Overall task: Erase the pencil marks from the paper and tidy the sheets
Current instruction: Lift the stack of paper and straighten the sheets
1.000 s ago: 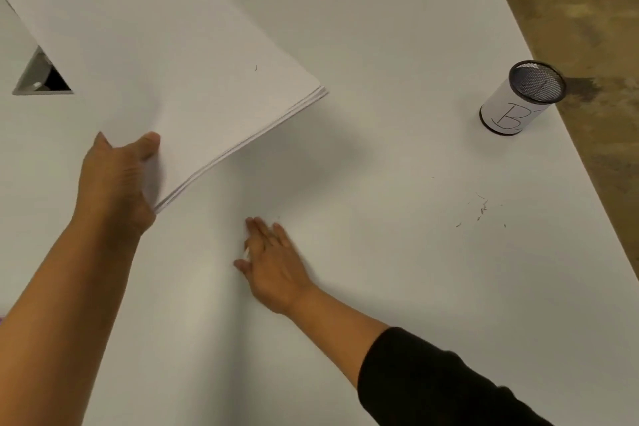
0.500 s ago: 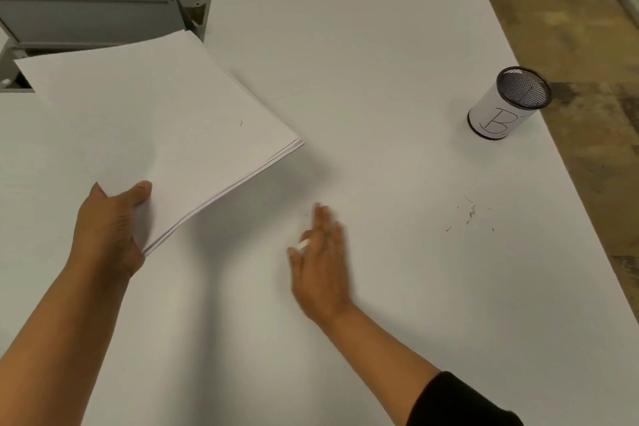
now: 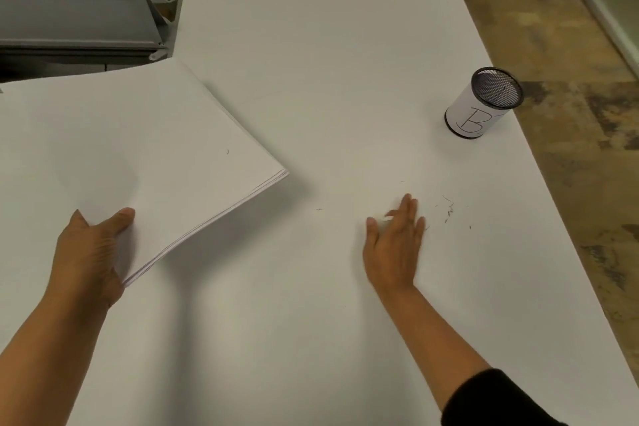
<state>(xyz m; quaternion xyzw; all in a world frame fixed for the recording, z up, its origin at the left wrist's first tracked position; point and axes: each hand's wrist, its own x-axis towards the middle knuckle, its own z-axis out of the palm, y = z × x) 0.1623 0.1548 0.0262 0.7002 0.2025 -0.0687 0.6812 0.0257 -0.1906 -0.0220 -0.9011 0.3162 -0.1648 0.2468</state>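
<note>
Left hand (image 3: 90,249) grips near corner of paper stack (image 3: 138,162), thumb on top. Right hand (image 3: 394,245) flat on table (image 3: 311,322), fingers extended, small white object beneath, eraser crumbs (image 3: 448,210) just beside.

A: Any readable text?
B: Only one. Handwritten "B" on white paper wrap around mesh cup (image 3: 480,106), far right of desk (image 3: 311,45).
A: Sheets?
B: Nothing legible, just a tiny stray mark.
</note>
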